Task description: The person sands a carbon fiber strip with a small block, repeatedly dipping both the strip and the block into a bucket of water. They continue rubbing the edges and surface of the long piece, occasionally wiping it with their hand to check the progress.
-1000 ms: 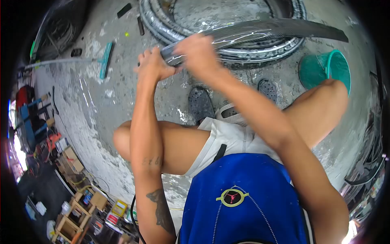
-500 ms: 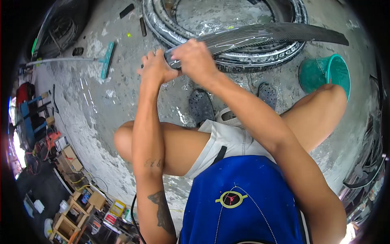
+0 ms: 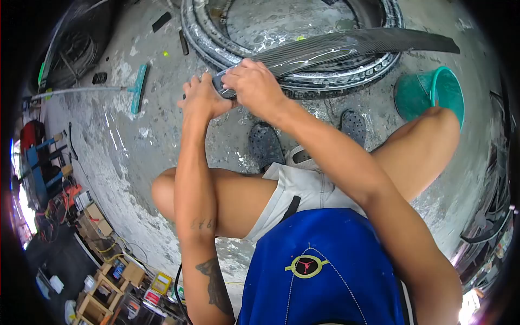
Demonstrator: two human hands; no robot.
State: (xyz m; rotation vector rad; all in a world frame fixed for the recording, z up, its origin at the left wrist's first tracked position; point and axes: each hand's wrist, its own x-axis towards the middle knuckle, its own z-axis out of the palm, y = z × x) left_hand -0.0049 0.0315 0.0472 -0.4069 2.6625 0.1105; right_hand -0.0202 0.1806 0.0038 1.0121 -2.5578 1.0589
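Note:
A long, curved, glossy carbon-fibre strip [image 3: 330,47] lies wet across a tire [image 3: 325,81] on the floor, its near end raised between my hands. My left hand [image 3: 203,99] is closed around that near end, thumb below and fingers on the far side. Just beside it, my right hand [image 3: 253,88] presses on the strip's upper face with bent fingers. Whatever may be under those fingers is hidden. The strip's far end reaches past the tire's right side.
A green bucket [image 3: 447,92] stands by my right knee. To the left lies a teal floor squeegee [image 3: 139,89] with a long handle. Wooden boxes [image 3: 100,295] and tools crowd the lower left. My clogs [image 3: 264,143] rest on the wet concrete floor [image 3: 141,146].
My right hand, blurred before, is now sharp and slightly lower and farther left along the strip. The whole view has shifted a little. My left hand keeps its hold.

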